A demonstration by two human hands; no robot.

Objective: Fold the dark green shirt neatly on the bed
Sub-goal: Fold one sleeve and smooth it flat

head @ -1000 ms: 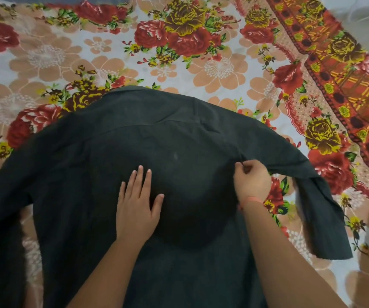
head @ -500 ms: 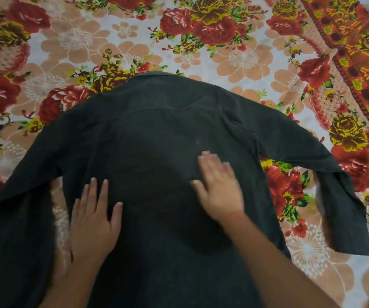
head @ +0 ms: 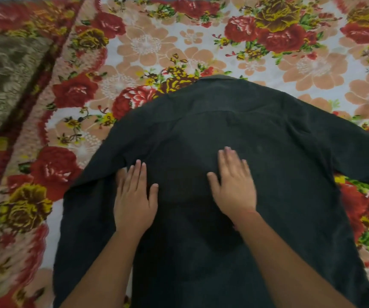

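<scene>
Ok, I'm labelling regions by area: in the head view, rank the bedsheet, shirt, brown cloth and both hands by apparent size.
1. Bedsheet, spanning the frame.
2. Shirt.
3. Brown cloth, cut off at the edge.
4. Left hand and right hand: alike, so unranked.

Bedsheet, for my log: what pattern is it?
Bedsheet: red, yellow, peach flowers on white; head view.

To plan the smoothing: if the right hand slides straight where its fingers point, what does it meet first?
Only more dark green shirt: the right hand would cross its back toward the collar, it seems.
</scene>
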